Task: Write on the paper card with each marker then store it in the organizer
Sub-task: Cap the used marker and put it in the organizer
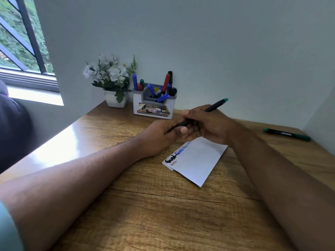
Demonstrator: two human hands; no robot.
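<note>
Both hands meet above the far end of the white paper card (197, 160), which lies on the wooden desk and bears black, blue and red writing along its left edge. My right hand (208, 124) grips a thin black marker (212, 107) with a green end pointing up and right. My left hand (161, 136) is closed around the marker's lower end; whether it holds the cap or the body is hidden. The white and grey organizer (154, 104) stands at the back by the wall with several blue, red, green and black markers in it.
A second green marker (288, 134) lies on the desk at the far right near the side wall. A white pot of white flowers (114, 84) stands left of the organizer. A window is at the far left, and a dark object sits at the left edge.
</note>
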